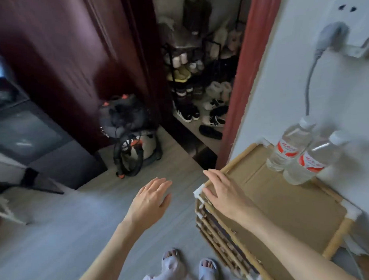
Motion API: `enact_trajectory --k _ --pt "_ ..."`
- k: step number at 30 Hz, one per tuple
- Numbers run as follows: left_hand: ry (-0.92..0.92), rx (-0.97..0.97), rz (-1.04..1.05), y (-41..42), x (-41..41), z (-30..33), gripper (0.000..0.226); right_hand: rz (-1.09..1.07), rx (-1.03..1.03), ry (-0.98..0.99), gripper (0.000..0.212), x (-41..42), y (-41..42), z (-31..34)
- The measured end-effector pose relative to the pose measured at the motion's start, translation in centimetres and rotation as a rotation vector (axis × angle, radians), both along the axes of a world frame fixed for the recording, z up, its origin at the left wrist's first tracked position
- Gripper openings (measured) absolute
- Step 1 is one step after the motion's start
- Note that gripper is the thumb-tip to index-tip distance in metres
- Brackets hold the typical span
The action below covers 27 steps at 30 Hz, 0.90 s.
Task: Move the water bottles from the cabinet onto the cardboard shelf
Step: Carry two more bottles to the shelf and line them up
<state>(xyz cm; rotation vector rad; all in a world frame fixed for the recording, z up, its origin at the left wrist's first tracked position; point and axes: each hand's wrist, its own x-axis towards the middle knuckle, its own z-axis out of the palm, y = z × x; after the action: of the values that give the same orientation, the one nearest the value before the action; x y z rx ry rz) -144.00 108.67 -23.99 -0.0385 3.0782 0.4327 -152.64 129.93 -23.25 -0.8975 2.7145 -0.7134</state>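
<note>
Two water bottles (299, 152) stand at right of frame on the cardboard shelf (286, 203), well beyond your fingers; your right hand (221, 193) rests flat on its corner, your left hand (150, 199) hovers, fingers straight.

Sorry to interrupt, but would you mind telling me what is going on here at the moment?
A person is stocking a cardboard shelf with water bottles. Two water bottles stand on its top, side by side against the wall. Neither hand holds anything: the right hand lies with straight fingers at the shelf's front corner, and the left hand hovers open over the floor beside it.
</note>
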Motion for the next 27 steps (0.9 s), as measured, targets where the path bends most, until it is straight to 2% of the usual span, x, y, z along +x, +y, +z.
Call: enact_trajectory --k 4,8,12,19,27 --pt "0.065 0.013 0.258 -5.1 8.7 1.0 0.037 0.280 -0.006 0.029 0.052 3.8 -8.4 0.8" --pt "0.121 -0.002 0.542 -9.3 19.5 0.8 0.041 0.538 -0.026 0.093 0.051 9.9 -16.9 1.6" --pt "0.118 0.006 0.799 -13.3 31.8 -0.3 0.041 0.776 -0.046 0.197 0.046 18.3 -25.4 0.8" --pt "0.165 -0.070 1.216 -20.2 52.2 -0.4 0.042 1.098 -0.083 0.253 0.045 35.4 -39.5 0.8" --pt "0.140 -0.011 1.643 -23.3 67.1 -2.2 0.049 1.428 -0.132 0.235 0.042 52.2 -52.7 -0.2"
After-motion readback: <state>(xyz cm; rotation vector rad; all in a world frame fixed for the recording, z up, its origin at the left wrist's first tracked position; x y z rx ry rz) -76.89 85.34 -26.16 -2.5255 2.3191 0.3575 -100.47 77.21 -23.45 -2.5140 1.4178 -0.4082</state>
